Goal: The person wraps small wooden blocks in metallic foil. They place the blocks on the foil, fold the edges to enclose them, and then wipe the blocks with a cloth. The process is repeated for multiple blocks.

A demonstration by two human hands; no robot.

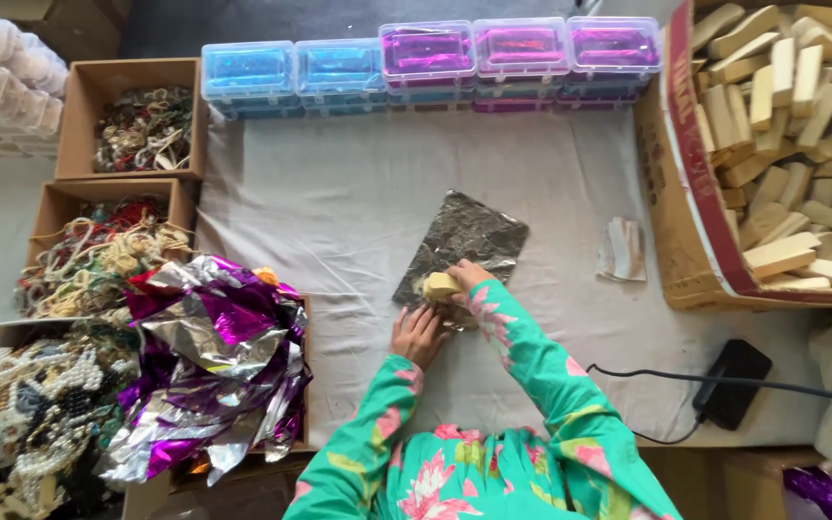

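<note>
Right hand (467, 278) gripped pale block (440, 285) on foil sheet (464, 241); left hand (418, 334) lay flat, grasping nothing, pinning foil's near corner. Best keep block centred, foil taut.

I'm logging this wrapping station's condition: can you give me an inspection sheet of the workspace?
Surface: grey cloth, wrinkled.
Job's things: pale block on silver foil sheet.
Clutter: folded scrap; foil heap.
Grippers: right hand holds the block; left hand flat at the foil's edge.
Cables: black adapter, cord trailing.
Surroundings: lidded plastic boxes; carton of blocks; cartons of beads.
</note>
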